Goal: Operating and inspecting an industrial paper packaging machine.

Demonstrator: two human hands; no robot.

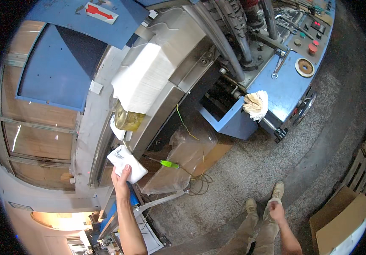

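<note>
My left hand (121, 177) grips a soft white packet (128, 164) with a zigzag-cut edge and faint dark print, thumb on top. It is held beside the metal rail of the machine. Just beyond it, a long stack of folded white paper sheets (142, 78) lies along the rail. A clear jar-like container with yellowish contents (130, 120) sits at the stack's near end. Low by my trouser leg hangs my right hand (276, 210), its fingers curled in. Whether anything is in them is too small to make out.
A blue machine table (282, 91) carries a wrench (278, 64), a tape roll (304, 67) and control buttons. Crumpled paper (256, 105) sits at its corner. A green-handled screwdriver (169, 164) lies over plastic sheeting near the rail. An opened cardboard box (340, 216) stands at lower right.
</note>
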